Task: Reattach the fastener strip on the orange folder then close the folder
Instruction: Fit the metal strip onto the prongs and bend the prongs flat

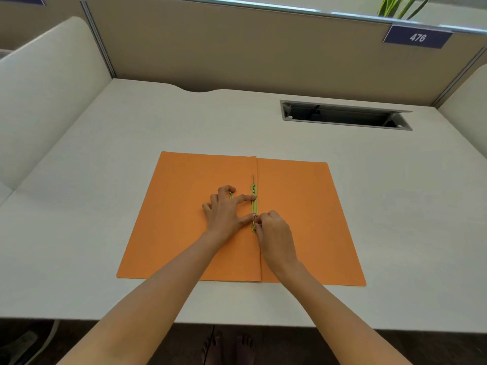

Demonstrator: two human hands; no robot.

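A white worktop (395, 206) fills the view, enclosed at the back and sides by beige partition panels (237, 48); the back panel carries a dark label (417, 37) reading 476. A grey cable hatch (345, 115) is set into the worktop at back right, with green plant leaves (395, 6) visible above the partition. The orange folder (303, 219) lies open and flat at the centre of the worktop, both covers spread, its central crease running away from the viewer. The gold metal fastener strip (254, 204) lies along this crease, just to its left, with a thin prong standing up at its far end. The left hand (226, 214) rests on the left cover, fingers spread: the index fingertip presses on the strip near its middle, the thumb tip touches it lower down, and the remaining fingers curl over a small gold piece (231, 195) that is mostly hidden. The right hand (275, 233) rests on the right cover beside the crease, its fingers (259, 219) bunched in a pinch at the near part of the strip; whether they grip a prong or the strip itself cannot be told. Bare feet (229, 346) show on the dark floor below the worktop edge.
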